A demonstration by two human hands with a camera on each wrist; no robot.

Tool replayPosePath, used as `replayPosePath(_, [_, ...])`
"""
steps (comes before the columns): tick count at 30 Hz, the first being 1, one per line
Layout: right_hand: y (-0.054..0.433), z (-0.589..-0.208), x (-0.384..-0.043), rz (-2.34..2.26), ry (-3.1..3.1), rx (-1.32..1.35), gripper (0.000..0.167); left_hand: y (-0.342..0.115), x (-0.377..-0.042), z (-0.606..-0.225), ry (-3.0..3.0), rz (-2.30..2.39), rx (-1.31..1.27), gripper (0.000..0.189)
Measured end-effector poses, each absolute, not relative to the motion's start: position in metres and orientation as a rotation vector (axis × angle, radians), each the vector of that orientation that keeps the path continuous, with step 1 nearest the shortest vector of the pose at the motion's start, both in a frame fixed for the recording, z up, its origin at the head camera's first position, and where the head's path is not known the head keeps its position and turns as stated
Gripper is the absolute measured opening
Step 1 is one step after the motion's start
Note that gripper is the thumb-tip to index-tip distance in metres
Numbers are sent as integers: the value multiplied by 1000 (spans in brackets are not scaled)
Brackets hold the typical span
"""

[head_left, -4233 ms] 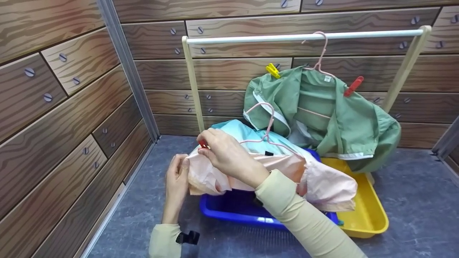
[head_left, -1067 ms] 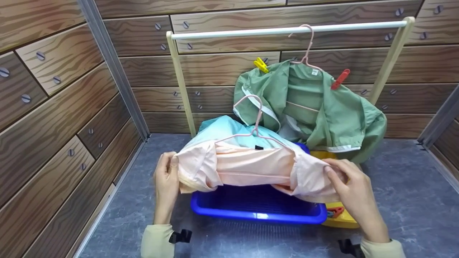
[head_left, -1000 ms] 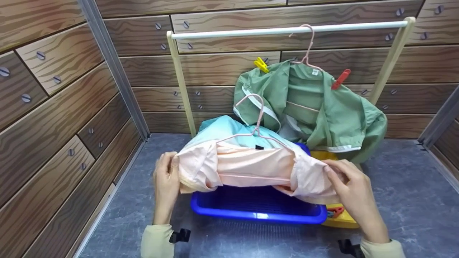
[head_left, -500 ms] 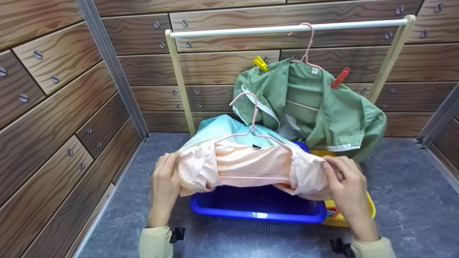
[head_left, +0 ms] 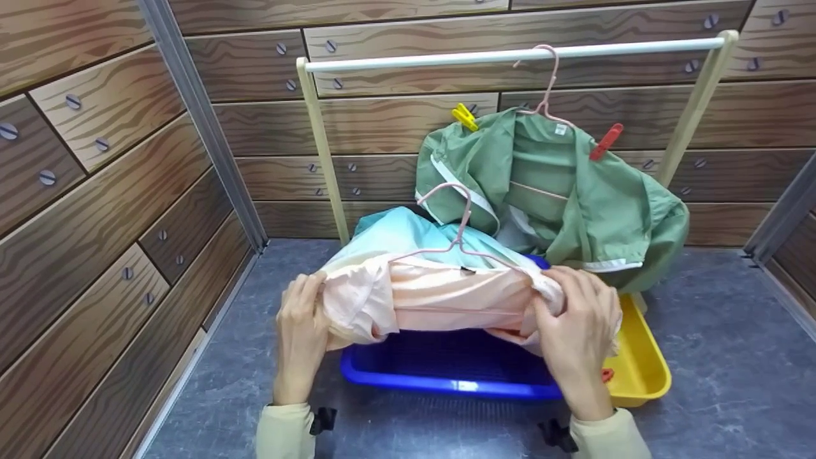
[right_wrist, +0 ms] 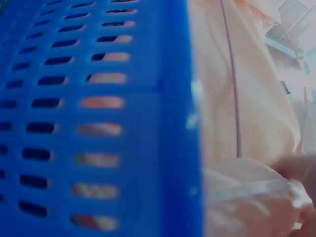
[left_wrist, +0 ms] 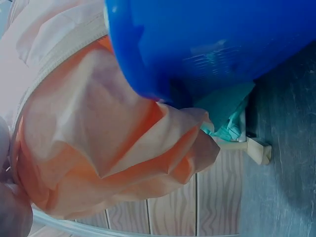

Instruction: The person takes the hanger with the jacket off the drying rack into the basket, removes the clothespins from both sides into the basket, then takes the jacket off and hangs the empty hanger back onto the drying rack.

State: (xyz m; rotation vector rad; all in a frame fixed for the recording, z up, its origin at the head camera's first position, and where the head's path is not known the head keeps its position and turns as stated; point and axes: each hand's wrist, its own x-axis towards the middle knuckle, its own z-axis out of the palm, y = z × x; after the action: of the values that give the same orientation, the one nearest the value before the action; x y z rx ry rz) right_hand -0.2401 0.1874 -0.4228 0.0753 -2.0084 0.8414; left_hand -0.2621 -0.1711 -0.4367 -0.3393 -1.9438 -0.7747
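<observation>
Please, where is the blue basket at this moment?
In the head view, the blue basket stands at lower centre, partly hidden by the peach garment and just left of the yellow tray.

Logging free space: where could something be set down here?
Bare gray surface: between the left wall and left hand, between the blue basket and the picture's bottom edge, and right of the yellow tray. Crowded: the middle, where the pink garment and right hand overlap basket and tray.

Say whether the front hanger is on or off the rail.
Off: the front hanger sits in the pale garment, its hook clear of the white rail.
</observation>
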Motion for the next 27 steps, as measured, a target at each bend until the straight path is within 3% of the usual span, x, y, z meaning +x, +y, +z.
replayPosePath(8, [216, -417, -236, 992, -1968, -42, 22, -167, -262, -433, -1861, -839, -300, 11])
replayPosePath(17, [233, -406, -231, 1488, -1824, 83, 19, -170, -259, -432, -1803, -749, -271, 12])
replayPosePath(27, [228, -413, -234, 1202, -1838, -150, 15, -166, -257, -434, -1778, -638, -250, 13])
